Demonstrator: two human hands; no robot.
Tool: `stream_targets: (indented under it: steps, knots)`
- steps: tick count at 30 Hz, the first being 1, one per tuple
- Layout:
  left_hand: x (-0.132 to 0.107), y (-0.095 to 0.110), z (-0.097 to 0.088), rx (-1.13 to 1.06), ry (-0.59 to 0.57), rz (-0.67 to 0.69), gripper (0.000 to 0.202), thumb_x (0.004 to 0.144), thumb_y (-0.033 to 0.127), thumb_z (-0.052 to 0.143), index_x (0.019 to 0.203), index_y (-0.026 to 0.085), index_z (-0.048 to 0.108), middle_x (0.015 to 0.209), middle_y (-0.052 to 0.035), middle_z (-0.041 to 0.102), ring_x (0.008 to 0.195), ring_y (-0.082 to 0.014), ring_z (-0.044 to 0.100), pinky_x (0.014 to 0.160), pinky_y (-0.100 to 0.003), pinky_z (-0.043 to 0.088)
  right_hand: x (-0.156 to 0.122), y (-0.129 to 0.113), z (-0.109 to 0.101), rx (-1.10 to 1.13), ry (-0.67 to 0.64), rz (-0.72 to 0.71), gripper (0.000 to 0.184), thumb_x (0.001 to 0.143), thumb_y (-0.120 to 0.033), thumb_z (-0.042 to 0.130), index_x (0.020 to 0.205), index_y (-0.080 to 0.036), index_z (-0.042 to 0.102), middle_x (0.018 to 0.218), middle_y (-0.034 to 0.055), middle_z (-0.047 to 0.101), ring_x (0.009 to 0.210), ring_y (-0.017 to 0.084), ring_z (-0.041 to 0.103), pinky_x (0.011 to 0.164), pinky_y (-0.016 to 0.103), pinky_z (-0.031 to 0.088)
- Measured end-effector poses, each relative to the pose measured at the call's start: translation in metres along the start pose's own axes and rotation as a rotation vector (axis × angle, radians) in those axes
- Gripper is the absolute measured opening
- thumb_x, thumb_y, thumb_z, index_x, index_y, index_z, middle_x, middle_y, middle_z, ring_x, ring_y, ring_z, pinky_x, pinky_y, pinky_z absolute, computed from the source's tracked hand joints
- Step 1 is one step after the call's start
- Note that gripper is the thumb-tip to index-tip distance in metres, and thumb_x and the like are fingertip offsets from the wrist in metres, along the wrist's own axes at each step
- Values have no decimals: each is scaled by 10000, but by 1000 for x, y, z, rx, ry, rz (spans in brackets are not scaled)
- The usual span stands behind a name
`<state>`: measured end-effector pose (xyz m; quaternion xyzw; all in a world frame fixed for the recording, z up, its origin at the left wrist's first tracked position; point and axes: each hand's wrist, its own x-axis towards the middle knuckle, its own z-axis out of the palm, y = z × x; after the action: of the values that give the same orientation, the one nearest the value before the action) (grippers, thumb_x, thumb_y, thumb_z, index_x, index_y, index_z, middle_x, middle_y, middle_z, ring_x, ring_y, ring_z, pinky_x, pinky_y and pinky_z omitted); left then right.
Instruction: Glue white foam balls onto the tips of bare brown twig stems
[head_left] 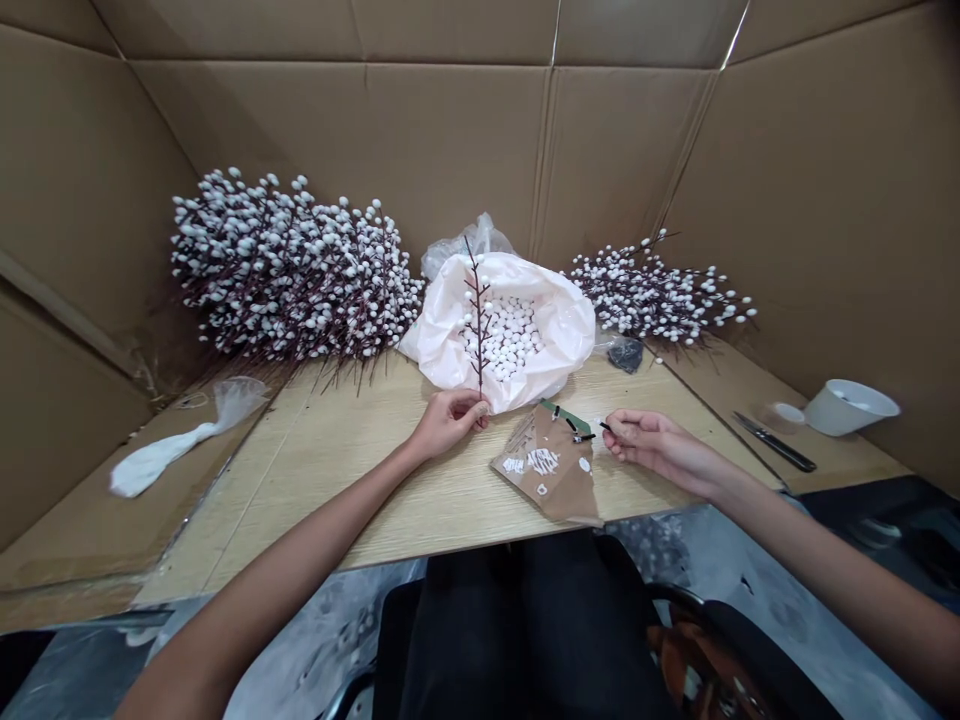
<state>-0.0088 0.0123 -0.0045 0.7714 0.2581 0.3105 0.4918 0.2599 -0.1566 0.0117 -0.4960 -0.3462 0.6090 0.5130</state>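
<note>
My left hand (448, 424) pinches the lower end of a brown artificial berry twig (478, 330). The twig stands upright in front of an open white plastic bag (574, 330) of loose white foam berries (514, 345); a few white berries sit on its upper side branches. Closed at the fingertips, my right hand (649, 445) grips a short, thin black stick (604, 427). Just left of it lies a cardboard piece (555, 495) with white smears and a green strip (571, 418) along its top edge. Several small black pieces (579, 438) rest on that edge.
A big pile of white-berried twigs (292, 270) lies at the left, a smaller bunch (660, 295) at the right. A knife (776, 442) and a white cup (847, 410) are far right. A bag of white material (161, 460) lies left. Cardboard walls (450, 130) enclose the table.
</note>
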Motion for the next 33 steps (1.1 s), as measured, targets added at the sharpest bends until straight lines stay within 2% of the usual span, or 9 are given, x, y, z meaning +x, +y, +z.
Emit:
stream_targets:
  steps: [5, 9, 12, 16, 19, 23, 28, 33]
  knots:
    - [-1, 4, 1, 23, -10, 16, 217, 831, 316, 609, 789, 110, 663, 666, -33, 653, 605, -116, 625, 602, -218, 529, 3, -1, 10, 244, -58, 94, 197, 649, -205, 830, 735, -142, 665, 708, 10, 645, 628, 51, 574, 610, 136, 485]
    - [-3, 8, 4, 14, 3, 43, 228, 839, 312, 601, 759, 106, 659, 664, -32, 640, 597, -105, 607, 606, -212, 517, 4, -4, 21, 267, -56, 112, 213, 620, -192, 841, 743, -153, 671, 732, 11, 665, 643, 61, 601, 636, 151, 516]
    - [-4, 9, 8, -13, 17, 41, 230, 830, 314, 609, 758, 100, 654, 674, -38, 643, 597, -107, 611, 606, -213, 517, 3, -7, 32, 136, 4, 44, 264, 608, -240, 848, 794, -164, 677, 739, 20, 682, 658, 94, 625, 661, 204, 536]
    - [-7, 9, 12, -49, -8, 35, 231, 824, 327, 615, 792, 101, 648, 676, -37, 650, 601, -109, 610, 614, -215, 515, 4, -10, 51, -235, 38, -125, 285, 643, -336, 821, 816, -146, 697, 746, 35, 689, 645, 109, 613, 624, 227, 514]
    - [-8, 9, 14, -63, -25, 34, 236, 826, 343, 617, 814, 109, 643, 679, -30, 653, 610, -112, 614, 625, -220, 516, 8, -7, 65, -411, 18, -218, 258, 682, -375, 779, 774, -151, 690, 759, 32, 683, 655, 118, 607, 620, 241, 503]
    - [-9, 8, 15, -65, -40, 49, 234, 832, 348, 615, 820, 115, 636, 683, -26, 645, 621, -114, 610, 632, -224, 516, 12, -2, 78, -518, -45, -293, 220, 740, -375, 721, 793, -165, 684, 776, 29, 682, 686, 132, 615, 646, 258, 497]
    - [-9, 8, 14, -60, -49, 47, 230, 842, 338, 602, 813, 112, 632, 687, -31, 635, 621, -113, 605, 629, -224, 510, 15, -6, 81, -324, -15, -163, 302, 661, -417, 786, 770, -153, 687, 657, 19, 681, 573, 106, 596, 585, 239, 493]
    - [-8, 7, 14, -63, -20, 42, 221, 836, 332, 607, 819, 113, 635, 695, -29, 634, 624, -116, 605, 621, -224, 503, 10, -14, 83, -65, 38, -146, 363, 586, -428, 842, 784, -156, 704, 661, 40, 717, 564, 110, 633, 591, 227, 518]
